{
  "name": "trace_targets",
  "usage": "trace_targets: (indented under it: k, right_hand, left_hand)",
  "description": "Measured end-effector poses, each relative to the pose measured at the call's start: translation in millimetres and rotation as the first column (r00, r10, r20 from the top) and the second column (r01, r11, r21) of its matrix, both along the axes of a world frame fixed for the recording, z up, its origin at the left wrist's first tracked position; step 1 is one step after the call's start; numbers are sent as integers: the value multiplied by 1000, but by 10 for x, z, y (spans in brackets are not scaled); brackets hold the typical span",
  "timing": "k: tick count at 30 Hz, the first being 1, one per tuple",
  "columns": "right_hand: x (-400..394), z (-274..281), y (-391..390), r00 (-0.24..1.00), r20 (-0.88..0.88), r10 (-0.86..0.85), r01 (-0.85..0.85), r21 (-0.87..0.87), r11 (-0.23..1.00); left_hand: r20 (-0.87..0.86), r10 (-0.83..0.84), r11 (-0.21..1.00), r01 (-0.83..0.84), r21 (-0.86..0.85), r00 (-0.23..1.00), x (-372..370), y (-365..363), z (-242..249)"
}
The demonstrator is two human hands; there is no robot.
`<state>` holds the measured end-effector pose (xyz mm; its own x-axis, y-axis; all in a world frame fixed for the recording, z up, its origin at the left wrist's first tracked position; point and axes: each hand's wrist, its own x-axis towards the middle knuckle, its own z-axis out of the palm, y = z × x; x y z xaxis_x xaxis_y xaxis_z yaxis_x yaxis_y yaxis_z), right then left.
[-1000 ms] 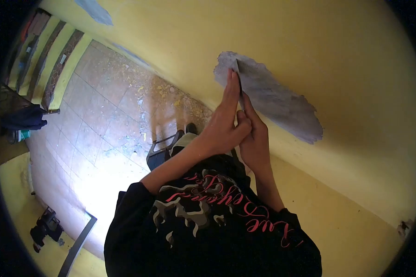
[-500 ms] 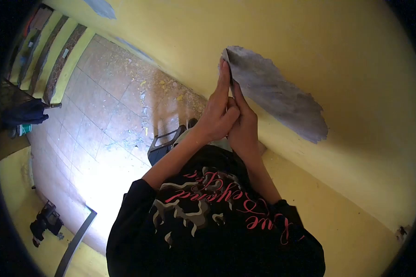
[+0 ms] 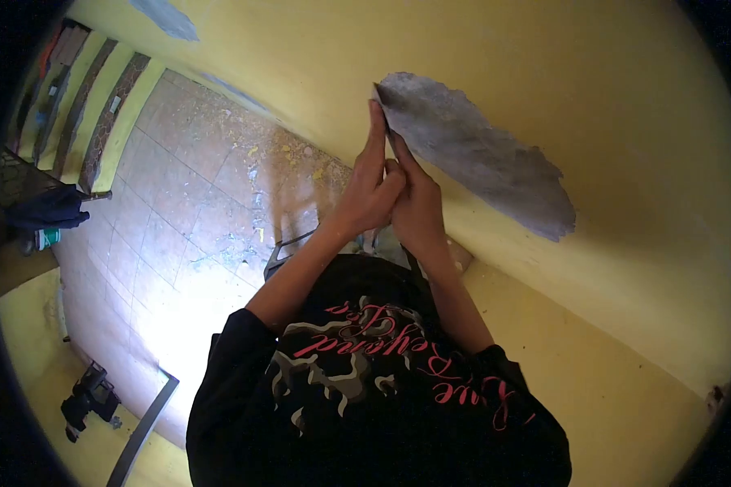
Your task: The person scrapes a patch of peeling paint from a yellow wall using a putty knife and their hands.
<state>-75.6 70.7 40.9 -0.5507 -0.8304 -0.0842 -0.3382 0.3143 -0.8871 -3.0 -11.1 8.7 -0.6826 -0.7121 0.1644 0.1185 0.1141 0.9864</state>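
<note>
A thin dark scraper blade shows edge-on between my hands, its tip at the upper left end of a bare grey patch in the yellow wall. My left hand is wrapped round the tool, one finger stretched up along the blade. Pressed against it, my right hand also grips the tool, a finger extended along its other side. The handle is hidden by my fingers.
Flakes of yellow paint litter the tiled floor at the wall's foot. A dark chair or stool stands by my body. Striped steps and dark cloth are at the left.
Both hands and the blade have shifted slightly left and up along the wall. The blade tip now sits just beyond the grey patch's upper left edge.
</note>
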Motion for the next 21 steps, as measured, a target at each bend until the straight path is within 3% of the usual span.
trace_targets:
  k: [2, 5, 6, 8, 11, 13, 14, 16, 17, 21]
  right_hand:
    - [23, 28, 76, 1000, -17, 20, -20, -1, 1000]
    - [1, -54, 87, 1000, -15, -16, 15, -75, 997]
    - [17, -101, 43, 1000, -15, -3, 3, -48, 999]
    - [33, -98, 95, 1000, -15, 10, -10, -20, 1000]
    - [-21, 6, 101, 998, 66, 3, -1, -40, 999]
    - [-11, -79, -54, 986, 159, -56, 17, 235, 972]
    - [-14, -101, -31, 985, 158, -63, 25, 232, 972]
    - [30, -161, 127, 1000, 29, -10, 9, 43, 999]
    - [-4, -213, 190, 999, 35, -3, 8, -131, 991]
    - [-67, -276, 2, 1000, 28, 5, -4, -35, 999]
  left_hand:
    - [143, -51, 969, 83, -233, 988, 39, 43, 3]
    - [136, 52, 954, -9, -301, 989, -59, 32, -254]
    - [142, 48, 956, -4, -294, 989, -25, 37, -249]
    - [77, -101, 992, 106, -62, 992, 43, 4, -187]
    - [20, -111, 994, 111, 8, 994, -24, 176, -2]
    - [66, -99, 995, 97, 38, 993, 41, 43, -95]
    - [103, -78, 996, 73, 51, 992, 41, -25, -145]
    - [125, -109, 994, 110, -4, 986, 33, 119, -237]
    - [138, -125, 988, 136, -78, 983, 5, 124, -244]
    - [141, 35, 999, -32, -22, 989, -68, -43, -236]
